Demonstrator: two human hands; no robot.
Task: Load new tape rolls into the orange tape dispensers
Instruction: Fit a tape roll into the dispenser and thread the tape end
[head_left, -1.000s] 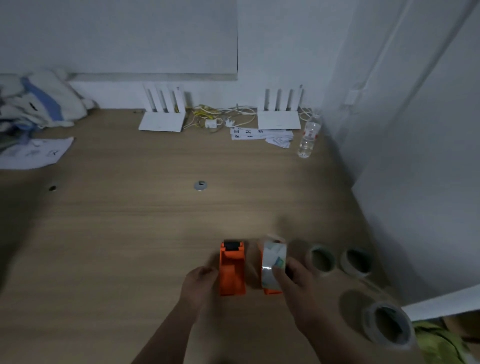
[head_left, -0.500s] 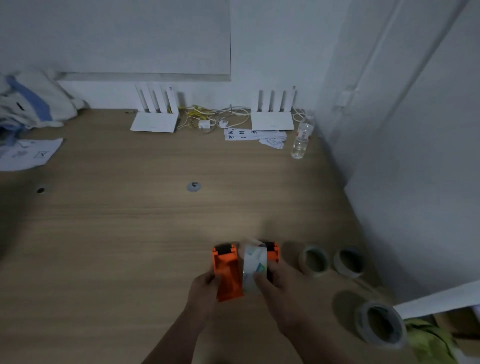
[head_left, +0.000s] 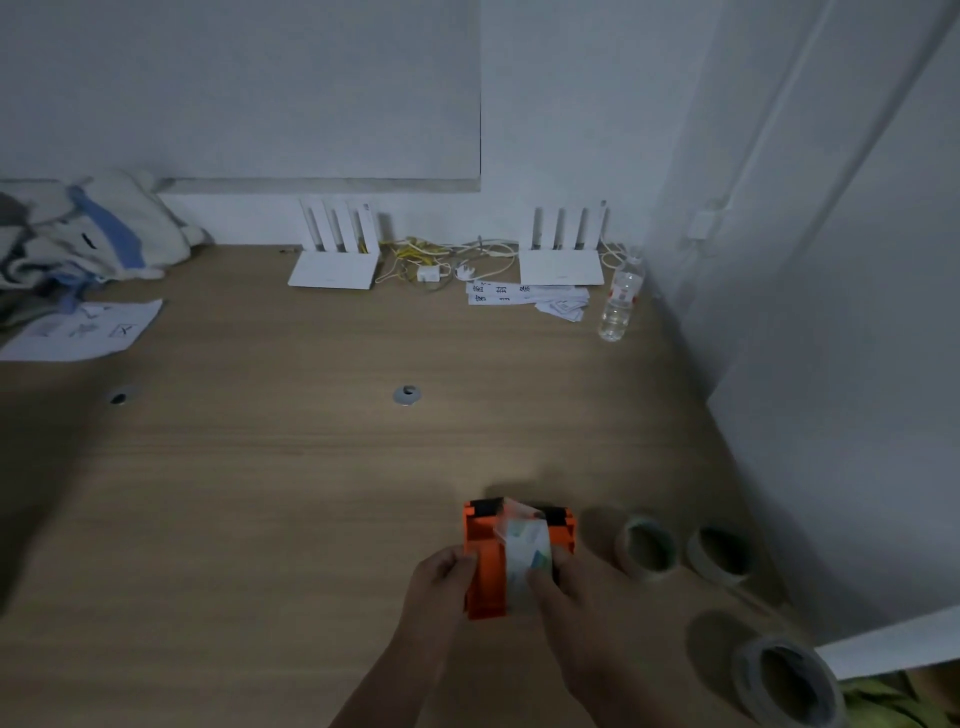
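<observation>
1. Orange dispenser (head_left: 484, 571) sat near the desk's (head_left: 260, 493) front edge, your left hand (head_left: 441, 577) gripping its side
2. Your right hand (head_left: 576, 587) pinched the tape roll (head_left: 524, 558) between it and the second dispenser (head_left: 565, 525)
3. Risk, I'd judge: the roll, if tilted, could jam against a dispenser wall or slip from your fingertips

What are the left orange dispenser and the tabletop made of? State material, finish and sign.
Left orange dispenser: probably moulded plastic, matte; uniform bright colour, sharp boxy edges. Tabletop: wood or wood-look laminate, smooth, dull; straight grain lines, real or printed unclear.
</observation>
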